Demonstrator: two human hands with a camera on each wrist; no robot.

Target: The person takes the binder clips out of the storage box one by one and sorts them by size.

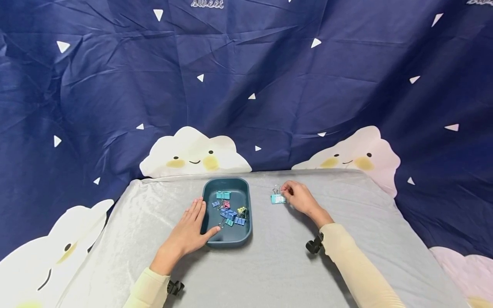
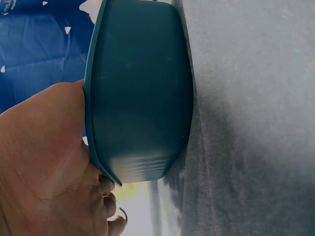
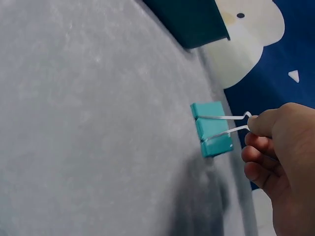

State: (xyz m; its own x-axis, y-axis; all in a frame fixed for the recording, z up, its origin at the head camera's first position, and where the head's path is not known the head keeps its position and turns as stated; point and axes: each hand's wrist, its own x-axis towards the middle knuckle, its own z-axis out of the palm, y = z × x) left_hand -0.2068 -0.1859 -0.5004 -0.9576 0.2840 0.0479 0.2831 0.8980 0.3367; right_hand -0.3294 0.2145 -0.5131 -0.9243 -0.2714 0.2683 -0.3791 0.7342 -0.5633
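Observation:
A turquoise binder clip (image 3: 213,129) is pinched by its wire handles between the thumb and fingers of my right hand (image 1: 300,197). In the right wrist view its body hangs close over the grey cloth. My left hand (image 1: 188,231) rests on the left rim of a dark teal box (image 1: 227,244), its fingers stretched along the edge and the thumb reaching over the near left corner. Inside the box lie several binder clips: a turquoise one (image 1: 223,195), a pink one (image 1: 227,205), a yellow one (image 1: 242,210) and blue ones (image 1: 229,213).
A grey cloth (image 1: 265,273) covers the table, which ends at the back against a dark blue curtain (image 1: 239,55) printed with clouds and triangles. Black wrist mounts (image 1: 314,244) sit on both forearms.

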